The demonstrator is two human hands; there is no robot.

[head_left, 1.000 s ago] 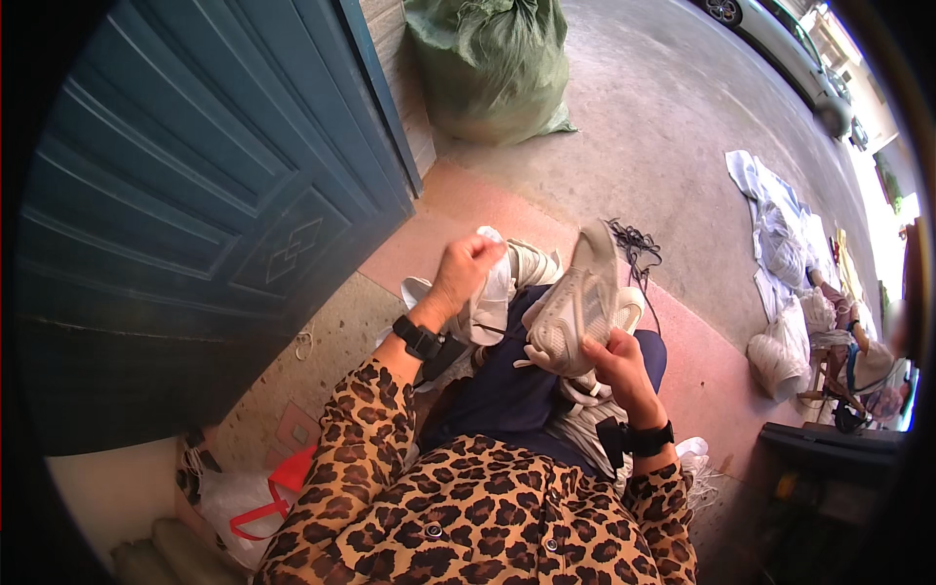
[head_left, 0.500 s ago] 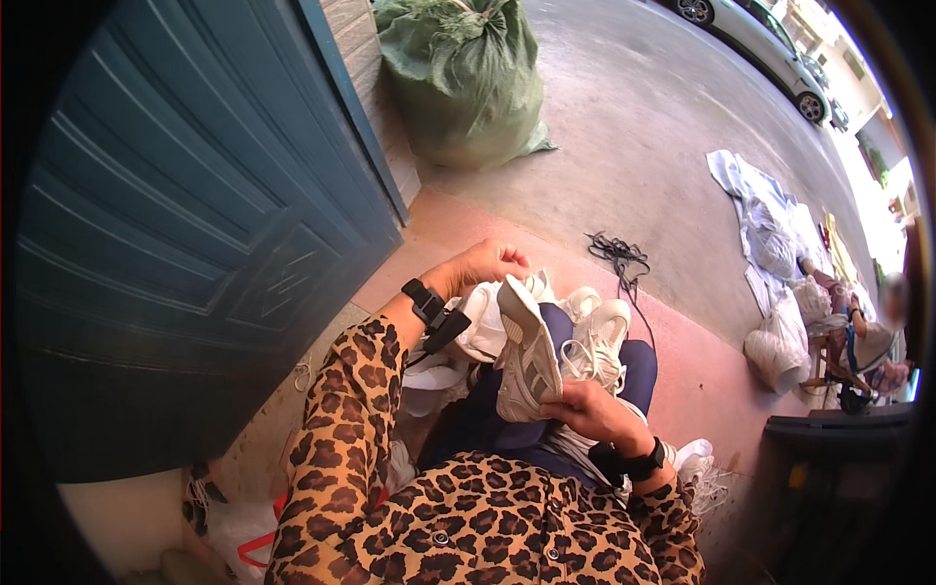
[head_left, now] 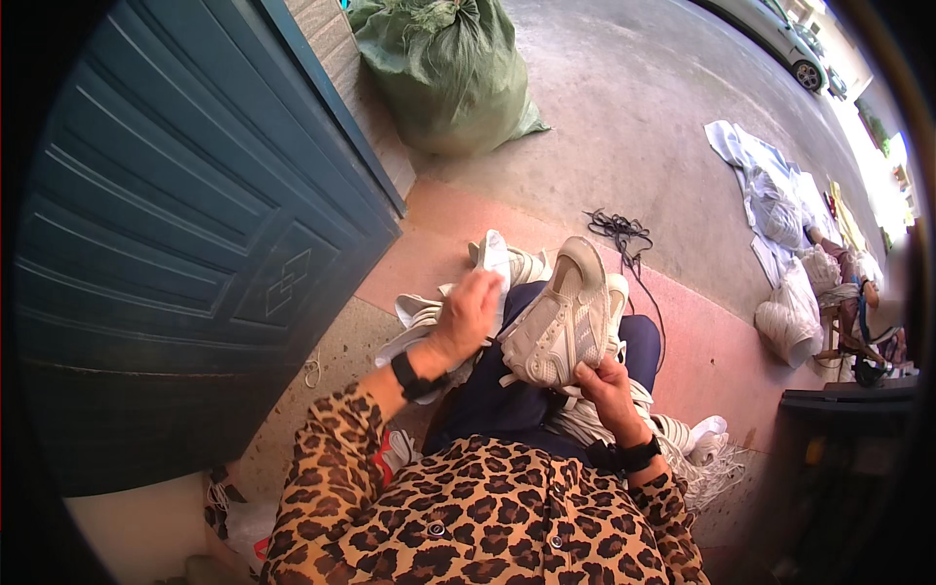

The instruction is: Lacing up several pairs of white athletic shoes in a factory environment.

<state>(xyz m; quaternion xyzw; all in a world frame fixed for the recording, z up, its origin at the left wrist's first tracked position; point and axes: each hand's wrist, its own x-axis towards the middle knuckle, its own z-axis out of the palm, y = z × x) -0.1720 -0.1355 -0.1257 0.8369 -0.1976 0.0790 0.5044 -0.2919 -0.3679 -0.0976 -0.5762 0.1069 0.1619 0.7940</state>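
Above the person's lap, over dark blue trousers (head_left: 526, 295), a pale beige mesh shoe (head_left: 558, 336) is raised at a tilt, one end pointing up and away from the body. The right hand (head_left: 606, 385) holds it by the lower end, thumb pressed on the near side and the other fingers mostly hidden. For steady handling, that grip seems best kept firm but light, since the mesh looks soft enough to dent under a hard squeeze. Turning the wrist would probably present the shoe's sides better than letting it slip through the fingers, and keeping the laces clear of the thumb should help.

The right forearm reaches up from the lower right, its wrist in a black band (head_left: 641, 453). The left hand (head_left: 468, 312) is lifted to the left of the shoe, apart from the right, with its fingers curled close together. It is blurred beside a white piece (head_left: 494, 255), and I cannot tell whether it grips this. Pale shoes (head_left: 419, 310) lie to the left of the knees; a tangle of dark cords (head_left: 619, 229) rests on the ground ahead.
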